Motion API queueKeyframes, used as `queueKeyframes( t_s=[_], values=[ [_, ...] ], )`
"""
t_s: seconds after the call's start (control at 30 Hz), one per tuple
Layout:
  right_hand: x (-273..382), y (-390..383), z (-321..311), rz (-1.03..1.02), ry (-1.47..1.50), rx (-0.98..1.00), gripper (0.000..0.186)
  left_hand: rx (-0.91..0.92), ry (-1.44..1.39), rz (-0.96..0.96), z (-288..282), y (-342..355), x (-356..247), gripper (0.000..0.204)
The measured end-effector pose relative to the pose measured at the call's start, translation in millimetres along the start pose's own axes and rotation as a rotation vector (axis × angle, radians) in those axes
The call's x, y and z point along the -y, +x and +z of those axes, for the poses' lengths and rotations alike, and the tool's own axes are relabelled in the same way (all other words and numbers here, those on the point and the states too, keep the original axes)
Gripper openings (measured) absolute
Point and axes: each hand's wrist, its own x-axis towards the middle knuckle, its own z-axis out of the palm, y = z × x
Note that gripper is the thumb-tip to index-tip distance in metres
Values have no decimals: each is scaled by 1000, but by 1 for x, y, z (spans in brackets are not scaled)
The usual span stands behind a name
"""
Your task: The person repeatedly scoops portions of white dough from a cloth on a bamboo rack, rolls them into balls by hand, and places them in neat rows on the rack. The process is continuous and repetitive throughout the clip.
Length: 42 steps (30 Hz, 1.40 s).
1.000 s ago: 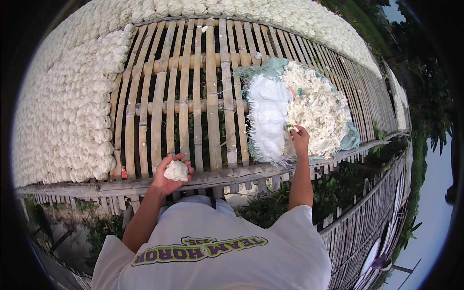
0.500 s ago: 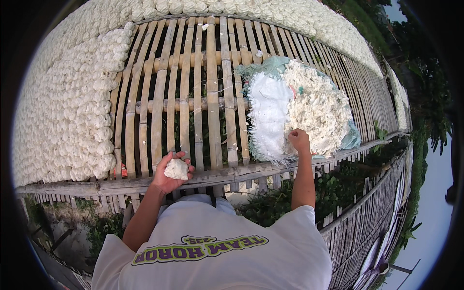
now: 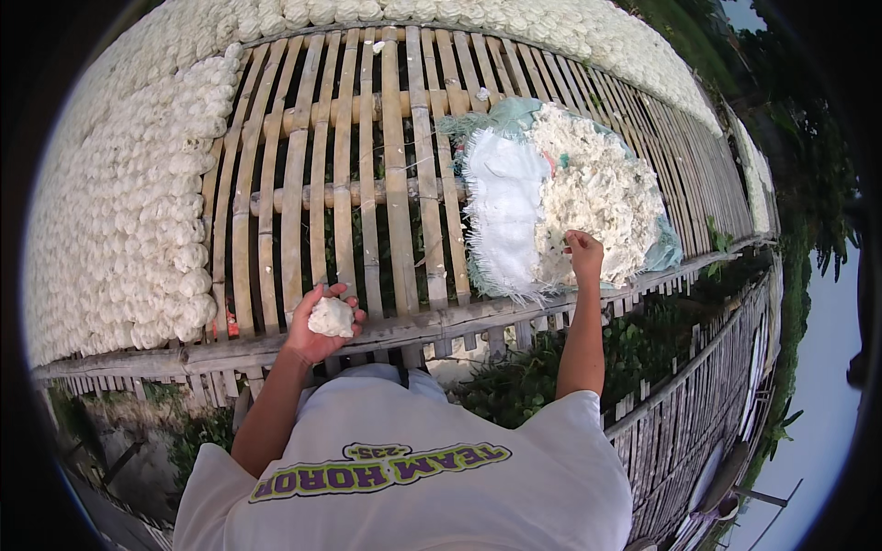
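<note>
My left hand (image 3: 317,332) lies palm up over the near bamboo rail, its fingers curled around a rounded, off-white lump (image 3: 332,318) of crumbly material. To the right, a loose heap (image 3: 602,197) of the same kind of pale, flaky material lies on a sack (image 3: 503,207) of white and green woven plastic. Over the near part of this heap is my right hand (image 3: 584,252), thumb and fingertips pinched together. Whatever is between those fingertips is too small to make out.
Underneath is a rack of bamboo slats (image 3: 395,184) with wide gaps, edged by a thick bamboo rail (image 3: 441,323) in front. Rows of white rounded clumps (image 3: 119,220) cover the left and far sides. Green plants (image 3: 514,386) grow below; a slatted bamboo structure (image 3: 689,413) stands at right.
My right hand has shifted slightly right and farther over the heap, still pinched. My left hand keeps the lump in almost the same place. The view has moved a little.
</note>
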Motion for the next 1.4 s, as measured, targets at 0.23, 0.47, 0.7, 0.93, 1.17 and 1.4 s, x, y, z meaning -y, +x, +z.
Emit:
queueKeyframes(
  t_s=[0.23,0.47,0.7,0.93,1.17,1.4],
  values=[
    [2,11,18,-131,-144,22,24,8,-4,-10,-2,1,-1,38],
    [29,22,45,-132,33,141,27,16,-10,-7,-2,1,-1,38],
    [4,43,44,-385,-244,75,37,16,-22,-10,-2,1,-1,39],
    [-10,40,47,-333,-484,160,46,-3,-12,-19,0,0,-1,38],
    [-2,41,35,-38,-838,165,27,27,-8,-4,0,1,-1,38],
    [-3,61,31,-112,-407,132,25,18,-10,-10,-1,1,-1,39]
  ],
)
